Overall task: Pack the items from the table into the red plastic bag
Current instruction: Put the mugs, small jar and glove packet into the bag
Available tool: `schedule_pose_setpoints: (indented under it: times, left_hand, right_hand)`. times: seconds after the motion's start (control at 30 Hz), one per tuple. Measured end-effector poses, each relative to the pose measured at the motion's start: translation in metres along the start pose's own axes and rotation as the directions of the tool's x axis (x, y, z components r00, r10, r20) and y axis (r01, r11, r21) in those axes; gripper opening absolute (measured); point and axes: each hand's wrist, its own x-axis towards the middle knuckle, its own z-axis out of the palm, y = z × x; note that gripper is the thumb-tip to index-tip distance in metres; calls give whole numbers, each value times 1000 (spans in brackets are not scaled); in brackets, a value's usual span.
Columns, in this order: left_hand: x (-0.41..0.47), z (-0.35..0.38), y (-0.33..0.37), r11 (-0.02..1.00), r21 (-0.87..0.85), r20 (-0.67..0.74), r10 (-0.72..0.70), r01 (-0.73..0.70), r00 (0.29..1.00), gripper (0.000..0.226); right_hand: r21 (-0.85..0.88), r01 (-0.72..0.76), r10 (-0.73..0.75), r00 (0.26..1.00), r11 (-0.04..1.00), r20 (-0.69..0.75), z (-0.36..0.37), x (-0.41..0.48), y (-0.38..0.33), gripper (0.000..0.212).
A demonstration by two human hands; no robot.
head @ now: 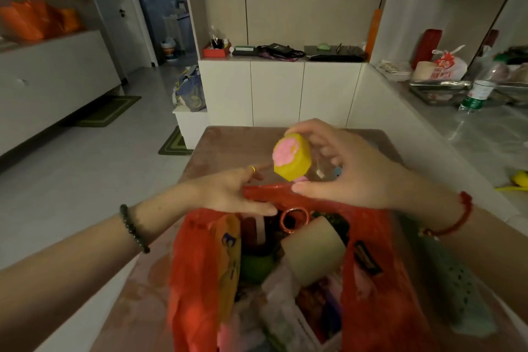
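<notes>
The right hand (343,168) is up above the far rim of the red bag (194,260), fingers curled round a small clear bottle with a yellow cap (292,156). The cap has a pink paw shape on its face and tips toward the camera and to the left. The bottle's long axis runs from that cap back into the palm, more flat than upright. The grip looks loose, thumb underneath and fingertips over the top.

The left hand (228,194) is lower and just beside it. It is open and holds nothing, with a finger stretched toward the cap and the thumb lying along the bag's far edge. Whether it actually pins the plastic, I can't say.

The bag's mouth gapes directly below and toward the camera from the bottle. So I'd judge the coming move to be a short drop down and back toward the body.

Room is the catch, because the bag is already crowded. A roll of tape (314,251) sits high in the middle with a small orange ring (294,218) just behind it, and packets fill the near side. The best gap looks to be on the left, between the roll and the bag's left wall. The table (228,146) beyond the bag looks nearly bare.
</notes>
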Motion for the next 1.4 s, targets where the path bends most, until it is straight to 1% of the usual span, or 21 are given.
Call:
schedule_pose_setpoints:
  times: [0.1, 0.2, 0.27, 0.33, 0.47, 0.53, 0.57, 0.63, 0.7, 0.77, 0.8, 0.87, 0.9, 0.97, 1.03, 1.07, 1.13, 1.17, 1.2, 1.3, 1.4]
  left_hand:
    - [-21, 19, -12, 987, 137, -95, -76, 89, 993, 111]
    - [-36, 32, -17, 970, 185, -241, -113, 160, 964, 98]
    - [-43, 34, -18, 950, 210, -315, -159, 232, 936, 85]
    - [-47, 32, -18, 938, 225, -362, -171, 264, 916, 65]
    - [-50, 27, -23, 944, 218, -390, -148, 248, 909, 34]
    - [-49, 26, -25, 954, 204, -395, -126, 221, 910, 27]
    - [-47, 25, -23, 954, 207, -400, -119, 217, 909, 24]
    - [-43, 20, -19, 948, 225, -425, -110, 223, 898, 26]
    - [-36, 10, -13, 941, 236, -444, -118, 243, 888, 34]
    - [-22, -1, -10, 948, 204, -438, -135, 245, 889, 42]
    - [-13, -5, -8, 955, 173, -430, -148, 242, 891, 45]
    - [11, -11, -7, 967, 105, -406, -173, 234, 897, 48]
    - [24, -12, -5, 969, 78, -387, -186, 233, 903, 49]
    - [51, -12, 0, 972, 49, -331, -202, 231, 922, 48]
    - [79, -10, 4, 975, 8, -262, -211, 221, 942, 46]
    - [93, -8, 3, 977, -22, -228, -214, 214, 950, 46]
    - [123, -1, 0, 975, -73, -142, -220, 211, 965, 49]
    - [138, 2, -2, 974, -87, -89, -217, 209, 972, 51]
    - [153, 7, -5, 973, -99, -37, -213, 209, 976, 53]
    - [191, 21, -12, 968, -141, 73, -198, 207, 977, 54]
    - [221, 36, -20, 949, -210, 141, -209, 235, 968, 55]
  right_hand:
    - [-19, 68, -66, 993, 997, 102, 44, -24, -5, 62]
    - [-215, 130, -90, 979, 968, 185, 98, -41, 2, 64]
    - [-361, 218, -143, 964, 907, 222, 131, -44, 12, 64]
    - [-466, 216, -106, 962, 858, 252, 152, -41, 18, 63]
    - [-581, 113, 112, 935, 806, 337, 171, -32, 21, 60]
    - [-557, 103, 137, 918, 824, 373, 171, -30, 19, 58]
    - [-513, 116, 104, 919, 850, 379, 168, -31, 17, 56]
    - [-386, 133, -7, 950, 913, 311, 150, -33, 13, 52]
    - [-304, 66, -29, 992, 950, 123, 116, -28, 15, 46]
    - [-374, 5, -20, 999, 927, -35, 79, -13, 32, 47]
    - [-437, -29, 10, 999, 899, -45, 63, -5, 46, 47]
    - [-492, -78, 141, 986, 867, 92, 44, 6, 79, 43]
    - [-464, -108, 235, 946, 879, 225, 41, 8, 96, 37]
    - [-381, -194, 369, 805, 904, 465, 40, 6, 130, 32]
    - [-253, -354, 435, 699, 900, 568, 32, 3, 157, 32]
    - [-134, -470, 457, 686, 872, 567, 26, 2, 171, 33]
    - [186, -671, 532, 701, 718, 475, 18, 3, 202, 42]
    - [308, -721, 602, 690, 621, 401, 20, 4, 224, 48]
    - [358, -754, 687, 653, 551, 319, 24, 6, 246, 51]
    - [244, -841, 859, 509, 482, 55, 47, 6, 300, 63]
    - [233, -878, 900, 435, 418, 22, 70, 3, 326, 83]
